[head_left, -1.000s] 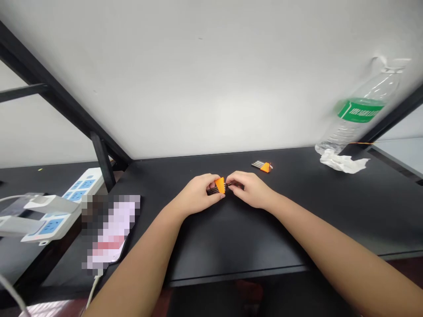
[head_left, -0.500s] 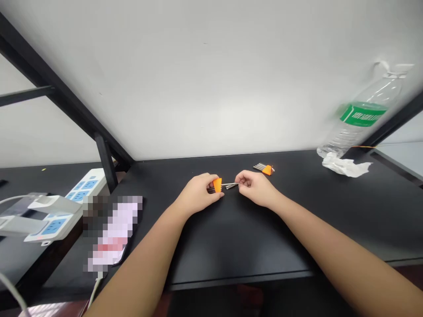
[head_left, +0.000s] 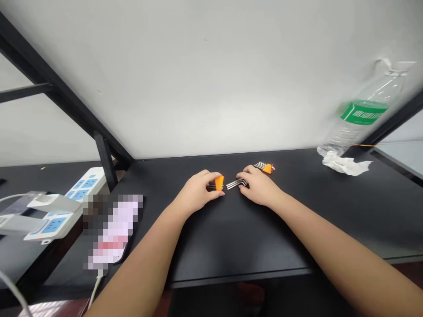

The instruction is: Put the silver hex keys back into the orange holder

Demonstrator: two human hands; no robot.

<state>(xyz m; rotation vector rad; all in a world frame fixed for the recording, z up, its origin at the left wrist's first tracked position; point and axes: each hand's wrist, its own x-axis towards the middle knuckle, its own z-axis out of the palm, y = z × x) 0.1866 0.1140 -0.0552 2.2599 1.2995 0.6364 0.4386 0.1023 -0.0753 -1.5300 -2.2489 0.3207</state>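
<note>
An orange hex key holder [head_left: 219, 183] with several metal keys through it is pinched between the thumb and fingers of my left hand [head_left: 197, 190]. To its right, a small group of loose L-shaped hex keys [head_left: 234, 183] lies on the black table, bent ends toward my right hand [head_left: 259, 187]. That hand rests with thumb and fingers apart around the bent ends, and I see nothing gripped in it. A second orange holder [head_left: 268, 168] with several hex keys lies just behind my right hand.
A clear plastic bottle [head_left: 361, 112] with a green label stands at the back right beside crumpled white tissue [head_left: 346, 164]. On the left are a blurred-out phone [head_left: 120, 231] with a cable and a white power strip [head_left: 82, 189]. A black metal frame [head_left: 62, 97] rises there.
My right hand has let go of the hex key it pinched by the orange holder, and its fingers have spread. The loose keys' bent ends now show. My left hand has hardly moved.
</note>
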